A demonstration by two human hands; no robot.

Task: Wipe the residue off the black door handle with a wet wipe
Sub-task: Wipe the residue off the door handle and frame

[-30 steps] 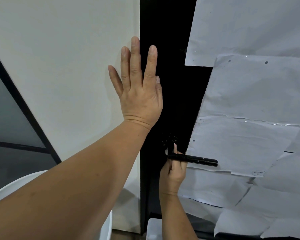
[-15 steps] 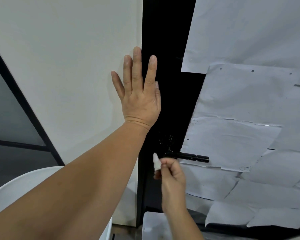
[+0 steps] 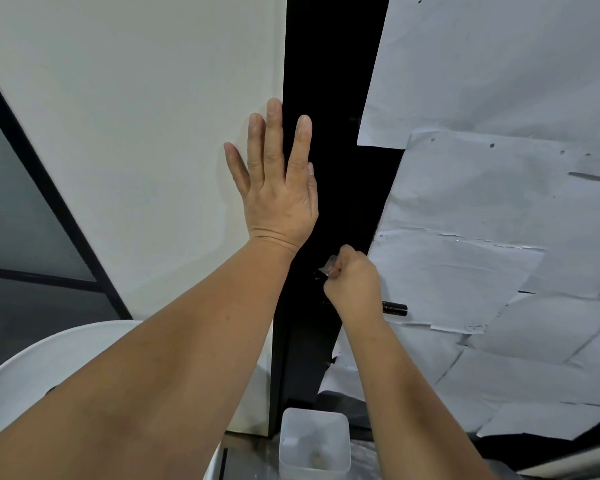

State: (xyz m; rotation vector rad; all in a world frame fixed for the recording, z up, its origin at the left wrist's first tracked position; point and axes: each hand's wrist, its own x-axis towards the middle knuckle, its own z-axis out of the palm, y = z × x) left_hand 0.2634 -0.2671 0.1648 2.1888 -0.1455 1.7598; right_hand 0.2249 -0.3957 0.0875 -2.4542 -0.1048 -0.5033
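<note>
Black door handle (image 3: 394,308) jutting rightward past the right hand (image 3: 352,284), only its glossy tip showing, speckled pale. Pinching a small wadded wet wipe (image 3: 329,266) at the handle's left base, apparently mid-wipe; residue probably remaining. Bracing flat with the left hand (image 3: 278,188), fingers spread across wall and door edge.

head view | worn on head | faces forward and down | close to door (image 3: 329,98)

Left hand (image 3: 277,199) flat (fingers (image 3: 273,133) straight); right hand (image 3: 354,282) fisted.
</note>
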